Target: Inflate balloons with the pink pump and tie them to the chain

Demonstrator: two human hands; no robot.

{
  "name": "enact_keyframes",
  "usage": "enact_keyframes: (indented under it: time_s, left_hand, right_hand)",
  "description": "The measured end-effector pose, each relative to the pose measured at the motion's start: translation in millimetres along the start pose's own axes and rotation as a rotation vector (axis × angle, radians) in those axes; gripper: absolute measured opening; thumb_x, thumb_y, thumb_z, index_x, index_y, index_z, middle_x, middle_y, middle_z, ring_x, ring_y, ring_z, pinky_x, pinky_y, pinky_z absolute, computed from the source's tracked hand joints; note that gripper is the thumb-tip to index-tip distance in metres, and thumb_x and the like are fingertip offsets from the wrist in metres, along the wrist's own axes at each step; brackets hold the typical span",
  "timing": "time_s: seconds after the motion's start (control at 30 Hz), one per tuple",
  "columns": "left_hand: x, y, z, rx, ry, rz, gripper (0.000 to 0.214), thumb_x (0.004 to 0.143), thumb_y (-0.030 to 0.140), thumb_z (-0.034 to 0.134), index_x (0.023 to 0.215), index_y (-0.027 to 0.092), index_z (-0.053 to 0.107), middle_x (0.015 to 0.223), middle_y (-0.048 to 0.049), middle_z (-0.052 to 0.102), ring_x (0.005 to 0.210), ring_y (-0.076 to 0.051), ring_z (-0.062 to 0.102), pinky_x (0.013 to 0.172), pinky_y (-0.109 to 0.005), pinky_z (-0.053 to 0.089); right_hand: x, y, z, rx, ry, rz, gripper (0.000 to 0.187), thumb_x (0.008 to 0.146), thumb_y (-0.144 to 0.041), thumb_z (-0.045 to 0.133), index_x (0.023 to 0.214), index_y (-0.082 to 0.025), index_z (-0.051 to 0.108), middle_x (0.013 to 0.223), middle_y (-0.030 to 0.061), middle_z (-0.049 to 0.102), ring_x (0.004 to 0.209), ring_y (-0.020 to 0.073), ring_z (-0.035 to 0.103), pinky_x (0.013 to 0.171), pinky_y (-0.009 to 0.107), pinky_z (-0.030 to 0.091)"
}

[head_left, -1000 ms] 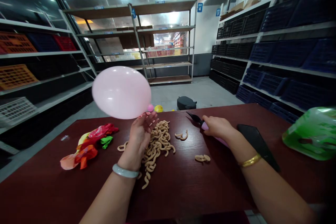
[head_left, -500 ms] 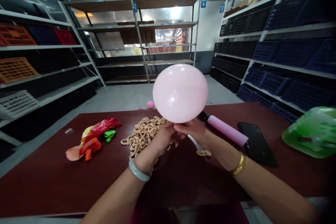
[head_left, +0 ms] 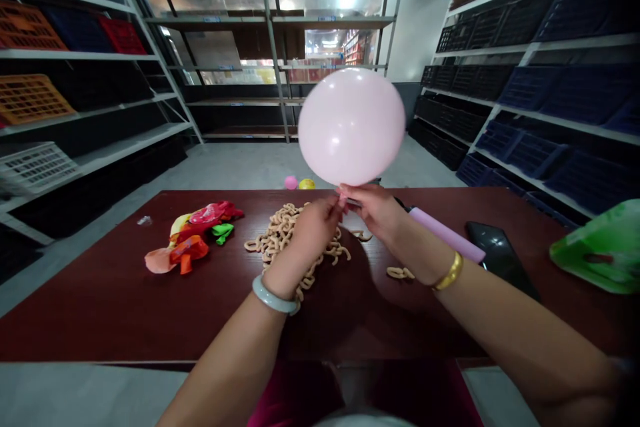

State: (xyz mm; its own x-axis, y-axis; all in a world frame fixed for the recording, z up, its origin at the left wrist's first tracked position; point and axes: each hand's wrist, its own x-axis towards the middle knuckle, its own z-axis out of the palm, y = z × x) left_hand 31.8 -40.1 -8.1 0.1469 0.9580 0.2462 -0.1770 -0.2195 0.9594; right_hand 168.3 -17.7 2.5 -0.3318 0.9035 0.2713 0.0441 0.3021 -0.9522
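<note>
An inflated pale pink balloon [head_left: 351,125] is held up over the dark red table [head_left: 100,307]. My left hand [head_left: 311,230] and my right hand [head_left: 376,210] both pinch its neck just under the balloon, fingers closed and touching each other. Beneath my hands lies a heap of tan linked clips [head_left: 287,240]. A pink hand pump [head_left: 447,235] lies on the table right of my right hand.
Flat uninflated balloons [head_left: 193,237] in red, orange, yellow and green lie at the left. A black phone [head_left: 500,260] and a green plastic bag [head_left: 600,250] are at the right. Small pink and yellow balloons [head_left: 299,183] sit on the floor beyond. Shelving racks line both sides.
My right hand left the pump and joined my left at the balloon's neck. The balloon moved from the left to the centre and rose higher.
</note>
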Motion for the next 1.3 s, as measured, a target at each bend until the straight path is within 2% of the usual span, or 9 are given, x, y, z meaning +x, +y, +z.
enact_keyframes:
  time_s: [0.1, 0.2, 0.33, 0.47, 0.67, 0.8, 0.97, 1.1, 1.3]
  left_hand:
    - [4.8, 20.0, -23.6, -0.156, 0.005, -0.044, 0.025, 0.081, 0.031, 0.069, 0.064, 0.015, 0.062, 0.053, 0.0002, 0.050, 0.045, -0.008, 0.041, 0.041, -0.019, 0.025]
    - [6.7, 42.6, -50.7, -0.440, 0.064, -0.023, 0.021, 0.084, 0.026, 0.064, 0.066, 0.016, 0.056, 0.051, 0.0039, 0.041, 0.042, -0.007, 0.037, 0.038, -0.017, 0.024]
    - [9.0, 54.3, -79.2, -0.637, 0.273, 0.071, 0.018, 0.085, 0.020, 0.060, 0.069, 0.018, 0.052, 0.052, 0.0047, 0.039, 0.042, -0.006, 0.038, 0.035, -0.016, 0.024]
    - [13.1, 45.9, -86.0, -0.628, 0.369, 0.112, 0.018, 0.084, 0.017, 0.060, 0.068, 0.018, 0.051, 0.053, 0.0045, 0.041, 0.041, -0.006, 0.039, 0.033, -0.016, 0.023]
    - [15.4, 35.9, -75.2, -0.557, 0.366, 0.090, 0.016, 0.081, 0.017, 0.062, 0.071, 0.018, 0.050, 0.055, 0.0055, 0.043, 0.042, -0.005, 0.040, 0.032, -0.015, 0.021]
    - [15.0, 32.4, -72.4, -0.556, 0.346, 0.029, 0.015, 0.080, 0.020, 0.064, 0.072, 0.017, 0.052, 0.055, 0.0054, 0.044, 0.042, -0.005, 0.041, 0.033, -0.015, 0.021]
    - [14.9, 30.0, -67.5, -0.495, 0.330, 0.005, 0.016, 0.078, 0.022, 0.066, 0.071, 0.016, 0.054, 0.056, 0.0049, 0.046, 0.043, -0.004, 0.042, 0.035, -0.013, 0.023]
    - [15.6, 26.0, -62.9, -0.477, 0.315, -0.039, 0.020, 0.075, 0.025, 0.070, 0.071, 0.016, 0.054, 0.056, 0.0049, 0.047, 0.043, -0.005, 0.042, 0.035, -0.013, 0.025]
    - [16.9, 11.5, -52.2, -0.442, 0.292, -0.063, 0.028, 0.068, 0.032, 0.078, 0.074, 0.015, 0.057, 0.059, 0.0035, 0.053, 0.048, -0.006, 0.049, 0.043, -0.014, 0.036]
  right_hand:
    - [19.8, -15.2, 21.4, 0.291, -0.014, 0.085, 0.028, 0.079, -0.046, 0.065, 0.081, -0.019, 0.064, 0.078, 0.0050, 0.063, 0.075, 0.0188, 0.059, 0.077, 0.038, 0.048]
    - [33.9, -31.0, 41.0, 0.285, -0.132, 0.081, 0.028, 0.080, -0.044, 0.067, 0.087, -0.017, 0.068, 0.080, 0.0045, 0.066, 0.078, 0.0180, 0.060, 0.075, 0.035, 0.047]
    - [30.6, -30.3, 46.6, -0.225, -0.277, -0.094, 0.016, 0.080, -0.033, 0.068, 0.081, -0.017, 0.072, 0.079, 0.0017, 0.068, 0.076, 0.0153, 0.058, 0.074, 0.031, 0.041]
    - [5.1, -8.2, 43.6, -0.729, -0.662, -0.394, 0.008, 0.082, -0.028, 0.069, 0.078, -0.023, 0.075, 0.082, 0.0002, 0.069, 0.085, 0.0170, 0.058, 0.082, 0.031, 0.039]
    - [-19.2, 19.9, 59.0, -1.154, -0.627, -0.445, 0.011, 0.080, -0.029, 0.070, 0.088, -0.021, 0.075, 0.098, 0.0085, 0.068, 0.106, 0.0267, 0.052, 0.089, 0.038, 0.037]
    - [-11.0, 21.7, 52.7, -0.941, -0.543, -0.353, 0.008, 0.083, -0.026, 0.068, 0.082, -0.020, 0.074, 0.092, 0.0053, 0.069, 0.095, 0.0212, 0.058, 0.087, 0.035, 0.039]
    - [7.9, -3.7, 21.4, -0.267, -0.224, -0.041, 0.026, 0.086, -0.042, 0.063, 0.087, -0.017, 0.072, 0.080, 0.0025, 0.069, 0.075, 0.0159, 0.060, 0.073, 0.031, 0.045]
    - [22.1, -26.9, 4.3, 0.211, -0.163, -0.025, 0.028, 0.082, -0.042, 0.068, 0.093, -0.017, 0.068, 0.087, 0.0039, 0.068, 0.084, 0.0163, 0.063, 0.081, 0.033, 0.048]
    - [28.7, -38.5, 1.6, -0.005, -0.130, -0.163, 0.016, 0.090, -0.032, 0.057, 0.097, -0.020, 0.066, 0.068, -0.0036, 0.059, 0.062, 0.0097, 0.055, 0.062, 0.025, 0.045]
